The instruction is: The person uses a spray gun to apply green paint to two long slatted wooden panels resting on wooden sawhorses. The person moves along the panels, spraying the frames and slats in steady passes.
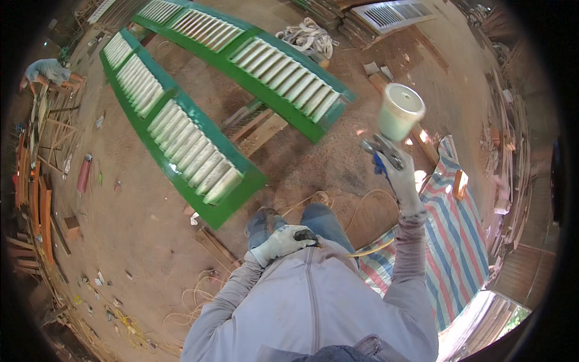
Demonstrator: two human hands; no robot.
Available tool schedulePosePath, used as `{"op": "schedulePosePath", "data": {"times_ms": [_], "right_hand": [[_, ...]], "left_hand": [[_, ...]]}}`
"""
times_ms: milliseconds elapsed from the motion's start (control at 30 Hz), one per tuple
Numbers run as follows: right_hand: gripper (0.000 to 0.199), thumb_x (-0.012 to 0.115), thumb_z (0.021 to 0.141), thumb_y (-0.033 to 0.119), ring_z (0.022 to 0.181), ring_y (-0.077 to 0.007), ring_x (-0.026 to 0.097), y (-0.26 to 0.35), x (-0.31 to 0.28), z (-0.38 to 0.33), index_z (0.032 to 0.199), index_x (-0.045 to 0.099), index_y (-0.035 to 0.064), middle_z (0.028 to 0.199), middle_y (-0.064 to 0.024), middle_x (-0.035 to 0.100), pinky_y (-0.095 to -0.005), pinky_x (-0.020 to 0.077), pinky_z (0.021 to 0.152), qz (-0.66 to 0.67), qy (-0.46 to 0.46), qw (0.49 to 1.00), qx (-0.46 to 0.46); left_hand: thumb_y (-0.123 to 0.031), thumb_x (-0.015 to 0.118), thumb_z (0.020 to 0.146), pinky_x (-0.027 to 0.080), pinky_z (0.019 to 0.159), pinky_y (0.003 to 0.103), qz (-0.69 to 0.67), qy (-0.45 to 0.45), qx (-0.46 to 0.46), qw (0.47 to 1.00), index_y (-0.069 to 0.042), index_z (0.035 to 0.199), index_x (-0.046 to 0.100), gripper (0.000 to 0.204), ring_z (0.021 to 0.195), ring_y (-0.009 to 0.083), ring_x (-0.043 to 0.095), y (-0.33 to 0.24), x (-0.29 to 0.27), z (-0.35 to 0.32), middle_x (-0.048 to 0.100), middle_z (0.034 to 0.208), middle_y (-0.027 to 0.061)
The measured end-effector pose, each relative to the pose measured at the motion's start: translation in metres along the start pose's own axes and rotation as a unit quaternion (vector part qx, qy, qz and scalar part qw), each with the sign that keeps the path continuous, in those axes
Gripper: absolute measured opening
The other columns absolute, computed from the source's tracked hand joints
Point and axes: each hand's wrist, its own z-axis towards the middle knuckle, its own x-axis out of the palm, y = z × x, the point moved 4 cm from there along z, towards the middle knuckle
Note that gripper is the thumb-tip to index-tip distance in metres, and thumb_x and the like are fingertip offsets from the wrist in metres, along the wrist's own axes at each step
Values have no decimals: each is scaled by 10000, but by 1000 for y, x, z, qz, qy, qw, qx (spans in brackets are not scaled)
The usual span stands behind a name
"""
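My gloved right hand (403, 181) grips a paint spray gun (386, 152), held out to the front right. On top of the gun sits a whitish cup (400, 111). At my waist, my gloved left hand (282, 242) is closed around a dark thing (307, 236), whose kind I cannot make out. Ahead of me two long shutter panels lie raised off the floor, a nearer left one (160, 142) and a farther one (265, 60). Both have green frames and pale, whitish slats.
A yellow hose (371, 250) runs beside my right side, over a striped tarp (452, 241). Timber (260, 131) lies beneath the panels. A cloth bundle (307, 37) lies behind them. Another person (49, 72) bends at the far left. Wood stacks (45, 211) line the left.
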Motion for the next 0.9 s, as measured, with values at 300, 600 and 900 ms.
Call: {"op": "schedulePosePath", "data": {"times_ms": [300, 600, 900], "right_hand": [[398, 825, 861, 195, 874, -172, 716, -88, -56, 70, 1196, 699, 23, 1003, -134, 745, -336, 568, 740, -35, -28, 999, 23], [375, 697, 949, 100, 696, -52, 582, -58, -97, 77, 1316, 655, 37, 897, -21, 717, -233, 486, 633, -55, -97, 992, -61], [270, 800, 873, 88, 837, -111, 702, -47, -68, 13, 1095, 704, -32, 944, -122, 757, -277, 546, 725, 51, -55, 992, -101]], "left_hand": [[-242, 735, 906, 537, 808, 335, 40, -92, -38, 994, -60, 1058, 723, 238, 878, 201, 710, -38, 61, 60, 753, 948, 91], [-224, 732, 907, 538, 815, 322, 14, -63, -60, 996, -56, 1054, 721, 224, 899, 188, 702, -50, 40, 86, 745, 969, 79], [-389, 704, 910, 519, 920, 386, 79, -50, -79, 992, -138, 1118, 708, 326, 1067, 294, 671, -49, 23, 89, 730, 1058, 102]]}}
